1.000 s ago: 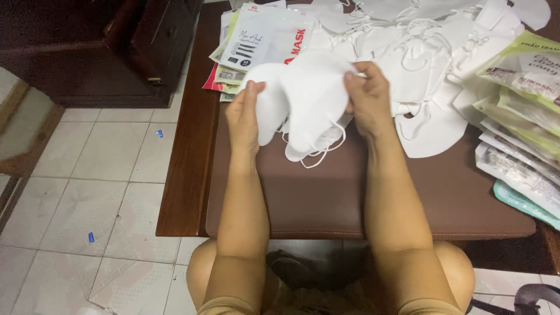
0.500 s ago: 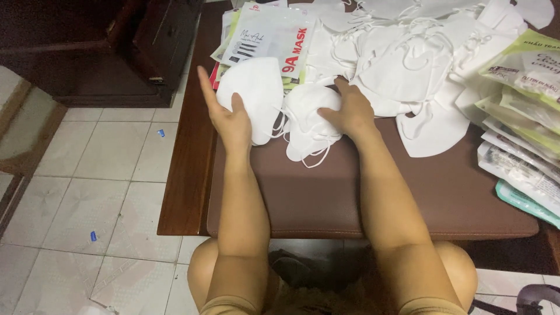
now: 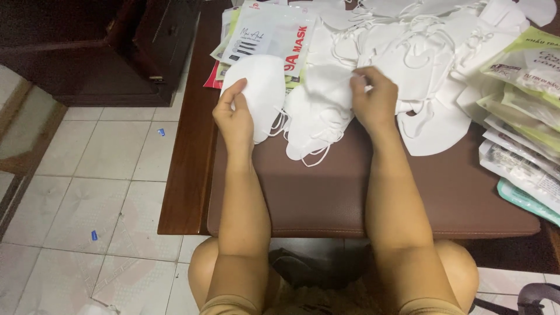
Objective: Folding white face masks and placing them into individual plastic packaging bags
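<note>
At frame centre, the left hand grasps a white mask while the right hand pinches another mask from the pile on the bench.

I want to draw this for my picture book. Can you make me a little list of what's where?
Left hand: holds a white mask by its edge
Right hand: pinches the top mask of a small stack
Table: dark brown top
Loose masks: big white pile past the right hand
Flat packets: behind the left hand, printed
More packets: stacked at the table's right edge
Floor: pale tiles, left of the table
</note>
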